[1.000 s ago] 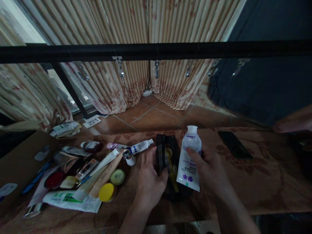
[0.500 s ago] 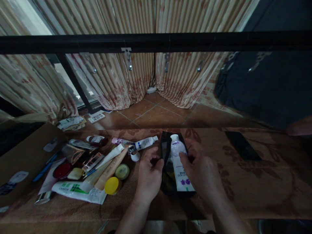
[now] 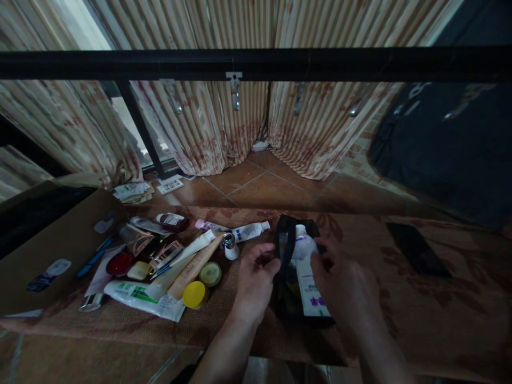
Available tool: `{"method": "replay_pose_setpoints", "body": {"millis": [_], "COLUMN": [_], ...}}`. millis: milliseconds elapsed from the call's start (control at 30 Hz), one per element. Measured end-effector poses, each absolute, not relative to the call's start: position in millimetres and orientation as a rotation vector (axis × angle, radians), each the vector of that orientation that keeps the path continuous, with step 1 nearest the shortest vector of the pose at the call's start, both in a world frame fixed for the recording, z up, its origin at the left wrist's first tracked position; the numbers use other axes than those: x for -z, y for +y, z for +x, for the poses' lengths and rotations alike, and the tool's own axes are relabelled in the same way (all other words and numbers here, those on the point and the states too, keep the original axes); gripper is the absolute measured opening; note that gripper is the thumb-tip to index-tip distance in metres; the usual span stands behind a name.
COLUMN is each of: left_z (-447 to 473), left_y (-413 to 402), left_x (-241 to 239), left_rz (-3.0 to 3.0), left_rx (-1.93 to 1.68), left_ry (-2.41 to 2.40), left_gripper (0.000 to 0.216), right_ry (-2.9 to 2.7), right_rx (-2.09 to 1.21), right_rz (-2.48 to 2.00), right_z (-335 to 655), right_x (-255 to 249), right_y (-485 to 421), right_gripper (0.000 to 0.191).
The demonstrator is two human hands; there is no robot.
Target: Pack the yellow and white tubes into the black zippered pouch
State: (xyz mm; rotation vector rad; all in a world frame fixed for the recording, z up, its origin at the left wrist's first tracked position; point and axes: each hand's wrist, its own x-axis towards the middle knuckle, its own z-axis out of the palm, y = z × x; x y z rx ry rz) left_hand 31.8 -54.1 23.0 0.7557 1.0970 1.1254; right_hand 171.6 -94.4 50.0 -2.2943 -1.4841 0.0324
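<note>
A black pouch (image 3: 287, 290) lies open on the brown patterned table (image 3: 400, 298). My left hand (image 3: 256, 282) pinches its left edge, fingers closed on the fabric. My right hand (image 3: 346, 285) is closed around a white squeeze bottle (image 3: 310, 282) with purple print, which lies inside the pouch mouth with its cap end pointing away from me. Something yellow shows inside the pouch beside the bottle.
Several tubes, jars and sachets are scattered at left, among them a yellow-lidded jar (image 3: 194, 294), a white-green sachet (image 3: 140, 300) and a white tube (image 3: 248, 231). A cardboard box (image 3: 52, 245) stands at far left. A dark phone (image 3: 418, 249) lies at right. A black rail (image 3: 256, 64) crosses above.
My right hand brought the white bottle down from upright beside the pouch and laid it into the pouch mouth. My left hand stayed on the pouch edge. The view shifted left.
</note>
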Motion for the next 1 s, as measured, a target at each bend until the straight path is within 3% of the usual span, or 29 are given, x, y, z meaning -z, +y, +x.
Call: {"method": "replay_pose_setpoints", "body": {"millis": [467, 1000], "left_z": [32.1, 27.9], "left_y": [-54.7, -52.0], "left_x": [-25.3, -15.1], "left_rz": [0.790, 1.030], "left_rx": [-0.989, -0.902], "left_ry": [1.050, 1.091], "left_gripper": [0.029, 0.027], "right_ry": [-1.523, -1.758], "right_rx": [-0.150, -0.658], "right_rz": [-2.264, -2.057], "right_z": [173.7, 189.9], "right_x": [-51.0, -51.7], "right_y": [-94.5, -100.5], "right_gripper": [0.032, 0.035]}}
